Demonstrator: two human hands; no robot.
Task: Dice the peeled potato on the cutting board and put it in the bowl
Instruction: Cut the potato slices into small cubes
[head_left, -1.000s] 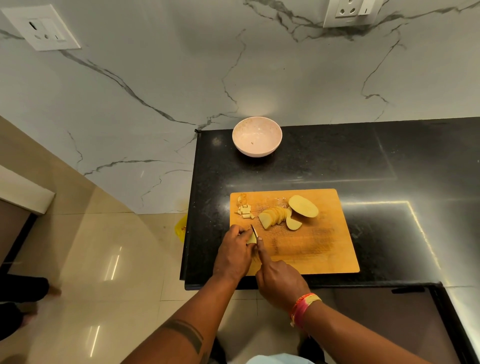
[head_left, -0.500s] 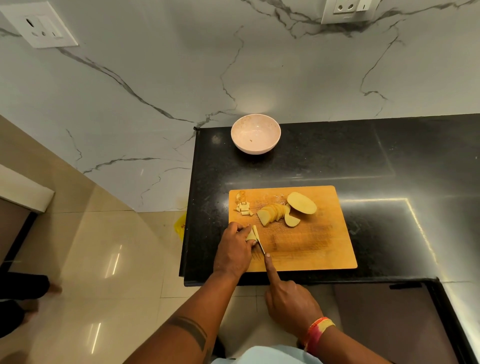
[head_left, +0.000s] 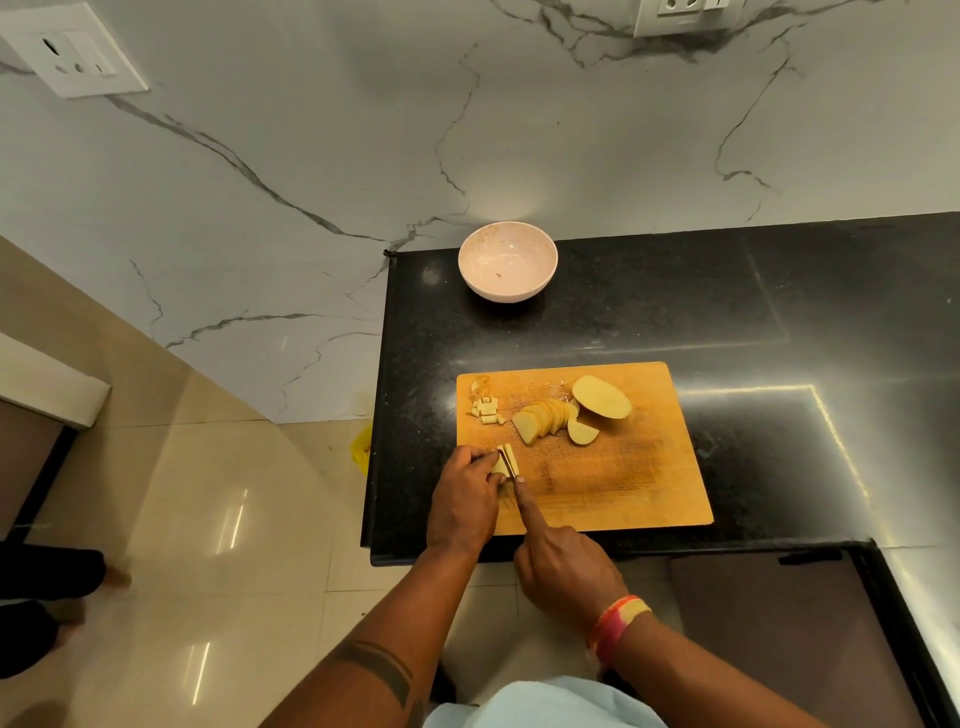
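Observation:
A wooden cutting board (head_left: 623, 483) lies on the black counter. On it are a potato half (head_left: 601, 397), a fan of potato slices (head_left: 543, 420), a loose slice (head_left: 582, 432) and several small dice (head_left: 487, 408) at the far left. My left hand (head_left: 465, 499) pinches a small stack of potato strips (head_left: 505, 460) at the board's near left. My right hand (head_left: 561, 564) grips a knife (head_left: 509, 465), index finger stretched along its back, the blade in the strips. An empty pale bowl (head_left: 507, 268) stands beyond the board by the wall.
The black counter (head_left: 779, 322) ends just left of the board, with tiled floor below. A marble wall with sockets (head_left: 72, 49) rises behind. A yellow scrap (head_left: 362, 447) lies on the floor. Someone's feet (head_left: 57, 597) show at the far left.
My right hand drew back toward me, then moved forward again, the knife now cutting into the strips. My left hand stays on the potato piece.

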